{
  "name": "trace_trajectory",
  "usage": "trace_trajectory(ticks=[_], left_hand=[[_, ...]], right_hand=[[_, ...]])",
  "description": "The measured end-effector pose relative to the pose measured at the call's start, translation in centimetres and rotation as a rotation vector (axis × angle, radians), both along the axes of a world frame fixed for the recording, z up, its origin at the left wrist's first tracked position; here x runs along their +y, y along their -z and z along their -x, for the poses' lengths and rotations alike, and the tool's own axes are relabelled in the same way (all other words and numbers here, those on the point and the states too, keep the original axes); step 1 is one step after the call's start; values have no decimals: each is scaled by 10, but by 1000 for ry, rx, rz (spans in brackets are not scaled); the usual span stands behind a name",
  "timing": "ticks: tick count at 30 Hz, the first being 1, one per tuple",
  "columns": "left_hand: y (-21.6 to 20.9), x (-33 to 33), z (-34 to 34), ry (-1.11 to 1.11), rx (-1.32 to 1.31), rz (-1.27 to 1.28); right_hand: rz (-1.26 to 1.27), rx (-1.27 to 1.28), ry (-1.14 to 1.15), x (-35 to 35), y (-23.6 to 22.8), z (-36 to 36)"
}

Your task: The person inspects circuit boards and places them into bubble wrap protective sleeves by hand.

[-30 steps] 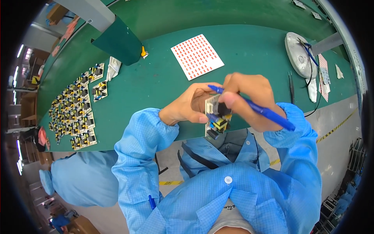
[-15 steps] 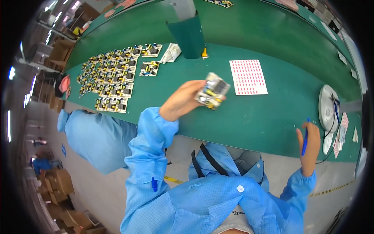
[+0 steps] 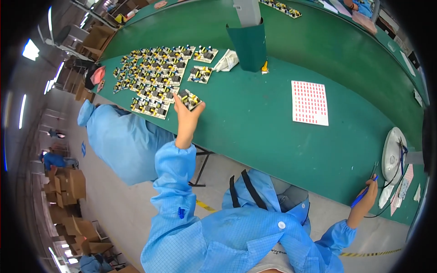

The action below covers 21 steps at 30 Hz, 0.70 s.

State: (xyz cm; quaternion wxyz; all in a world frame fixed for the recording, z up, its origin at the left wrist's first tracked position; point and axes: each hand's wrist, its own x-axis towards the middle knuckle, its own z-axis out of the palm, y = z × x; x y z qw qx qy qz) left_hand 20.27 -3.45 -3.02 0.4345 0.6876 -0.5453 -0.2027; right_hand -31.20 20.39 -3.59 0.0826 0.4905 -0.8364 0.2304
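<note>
My left hand (image 3: 185, 119) reaches over the left part of the green bench. Its thumb and fingers are round the edges of a small circuit board (image 3: 190, 99) carrying black, yellow and blue parts. That board is beside the near right end of several rows of similar circuit boards (image 3: 157, 68); whether it rests on the bench I cannot tell. Two more boards (image 3: 199, 74) lie just beyond it. At the bench's right front edge, my right hand (image 3: 365, 202) is closed round a slim blue tool (image 3: 360, 197). Thin tips show above its fingers; its exact kind is unclear.
A white sheet of red labels (image 3: 310, 103) lies right of centre. A green-wrapped post (image 3: 249, 48) stands at the back, with a crumpled white bag (image 3: 227, 61) beside it. A white dish (image 3: 392, 154) and a cable are at the right. A person in blue (image 3: 125, 143) sits at the left.
My left hand has carried the circuit board left to the rows of boards. My right hand has lowered toward the bench edge, still holding the blue tool. The view has shifted left.
</note>
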Motion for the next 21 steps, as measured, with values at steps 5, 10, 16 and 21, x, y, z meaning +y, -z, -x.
trace_trajectory(ticks=[5,10,16,21], left_hand=[[7,15,2,85,-322,106],[-14,1,14,-53,-496,6],[-12,-55,7,-129,-744,93],[-24,-77,13,-212,-938,97]], right_hand=[[115,195,-123,2,-2,-2],[226,156,-113,7,8,-11],[288,98,-107,6,14,-20],[311,39,-87,6,14,-22]])
